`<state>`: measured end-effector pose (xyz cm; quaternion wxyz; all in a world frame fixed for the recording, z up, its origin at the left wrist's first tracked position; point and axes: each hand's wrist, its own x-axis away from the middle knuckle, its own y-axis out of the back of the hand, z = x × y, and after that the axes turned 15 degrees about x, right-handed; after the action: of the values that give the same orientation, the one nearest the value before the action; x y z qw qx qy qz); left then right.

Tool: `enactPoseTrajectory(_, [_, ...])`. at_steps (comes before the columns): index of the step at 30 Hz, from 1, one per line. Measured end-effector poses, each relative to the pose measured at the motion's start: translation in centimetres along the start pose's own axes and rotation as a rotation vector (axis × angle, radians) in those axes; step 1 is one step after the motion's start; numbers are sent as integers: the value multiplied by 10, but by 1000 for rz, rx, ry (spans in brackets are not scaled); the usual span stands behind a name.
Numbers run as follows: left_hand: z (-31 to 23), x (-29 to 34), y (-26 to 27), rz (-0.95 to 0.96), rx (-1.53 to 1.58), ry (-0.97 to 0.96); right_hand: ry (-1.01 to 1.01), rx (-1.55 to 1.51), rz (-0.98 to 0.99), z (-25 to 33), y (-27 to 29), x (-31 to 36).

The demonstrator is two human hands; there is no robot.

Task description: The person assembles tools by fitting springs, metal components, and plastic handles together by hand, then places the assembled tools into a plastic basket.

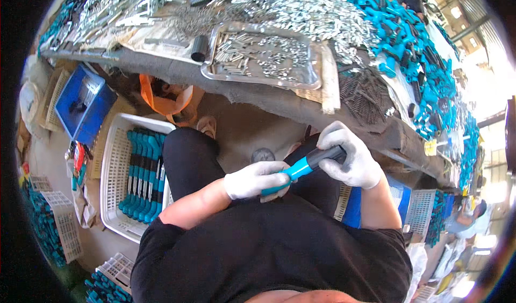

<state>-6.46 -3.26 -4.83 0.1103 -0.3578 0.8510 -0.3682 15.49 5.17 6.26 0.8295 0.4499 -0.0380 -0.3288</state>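
Observation:
Both of my hands wear white gloves and meet over my lap on a teal-and-black tool handle [301, 168]. My left hand [256, 180] is closed round its teal end, which points to the lower left. Round the black upper part wraps my right hand [352, 162], its fingers and thumb bent about it. The handle lies tilted, black end higher and to the right. Just beyond it, between my knees, is a grey rounded knob [263, 155]; its lower part cannot be made out.
A white basket [111, 195] of teal-and-black tools stands at my left, near a blue crate [86, 101]. On the bench ahead sit a clear tray [269, 79] of metal parts, a black cylinder [199, 48] and a heap of teal handles [430, 91]. An orange strap [166, 105] hangs underneath.

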Motion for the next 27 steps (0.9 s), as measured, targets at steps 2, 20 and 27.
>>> enactPoseTrajectory(2, [1,4,-15,28,95,19,78,-108,-13,5,4,14])
enactPoseTrajectory(20, [9,36,-87,-147,-255,41,186,-183,-77,39,-2,82])
enactPoseTrajectory(27, [20,40,-100,-215,-387,32,88,-237,-107,48,-8,96])
